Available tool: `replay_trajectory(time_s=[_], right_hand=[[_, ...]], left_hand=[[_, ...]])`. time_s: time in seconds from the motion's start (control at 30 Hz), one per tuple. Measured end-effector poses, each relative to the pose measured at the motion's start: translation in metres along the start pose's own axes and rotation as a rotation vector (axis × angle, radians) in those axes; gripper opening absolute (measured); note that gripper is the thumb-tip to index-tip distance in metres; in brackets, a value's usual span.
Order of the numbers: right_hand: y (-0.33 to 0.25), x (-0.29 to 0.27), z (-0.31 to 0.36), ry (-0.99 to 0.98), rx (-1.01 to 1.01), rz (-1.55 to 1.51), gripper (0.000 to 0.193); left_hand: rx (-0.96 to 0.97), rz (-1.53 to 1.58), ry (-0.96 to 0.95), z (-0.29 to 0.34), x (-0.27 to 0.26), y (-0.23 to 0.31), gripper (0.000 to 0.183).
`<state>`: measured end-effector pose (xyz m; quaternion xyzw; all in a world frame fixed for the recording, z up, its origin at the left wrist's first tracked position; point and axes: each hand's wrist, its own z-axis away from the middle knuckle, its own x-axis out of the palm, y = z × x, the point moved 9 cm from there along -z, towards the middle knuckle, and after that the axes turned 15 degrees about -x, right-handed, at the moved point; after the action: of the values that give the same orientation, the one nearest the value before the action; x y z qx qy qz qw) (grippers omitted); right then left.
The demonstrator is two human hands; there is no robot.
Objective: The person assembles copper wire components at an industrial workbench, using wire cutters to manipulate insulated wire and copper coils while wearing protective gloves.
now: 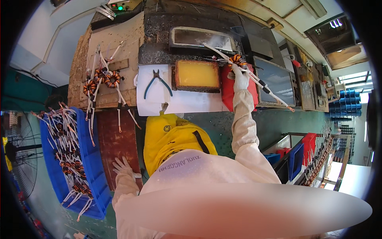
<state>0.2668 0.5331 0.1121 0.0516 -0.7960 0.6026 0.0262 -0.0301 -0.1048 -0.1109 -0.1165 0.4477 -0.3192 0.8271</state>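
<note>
My right hand [240,79], in a pale glove, is closed around a toroidal coil [237,61] wound with copper and dark wire. White-sleeved leads extend from it both ways. One points left, its tip over the long metal solder pot [172,39]; the others slant down to the right. Below the hand is a red bin [227,93]. My left hand [125,169], also gloved, lies with spread fingers on a reddish-brown board [119,139] and holds nothing. A tray of yellow material [197,74] sits in front of the pot, with teal-handled cutting pliers [153,85] to its left.
Several more coils [112,79] rest on the wooden worktop at left, leads hanging over its edge. A blue crate [101,199] full of coils stands near my left hand, beside a fan [20,149]. A grey-topped panel [274,81] lies right of the red bin.
</note>
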Motion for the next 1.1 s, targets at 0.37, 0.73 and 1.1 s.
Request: replay_trajectory(time_s=[0.37, 0.73, 1.1], right_hand=[[0.004, 0.000, -0.006, 0.065, 0.032, -0.099, 0.025], [0.006, -0.004, -0.004, 0.083, 0.052, -0.144, 0.024], [0.013, -0.009, -0.007, 0.125, 0.051, -0.254, 0.024]], left_hand=[[-0.026, 0.011, -0.101, -0.003, -0.013, 0.003, 0.144], [-0.043, -0.126, 1.035, -0.011, 0.004, 0.002, 0.134], [0.018, -0.006, 0.658, -0.027, 0.008, -0.002, 0.129]])
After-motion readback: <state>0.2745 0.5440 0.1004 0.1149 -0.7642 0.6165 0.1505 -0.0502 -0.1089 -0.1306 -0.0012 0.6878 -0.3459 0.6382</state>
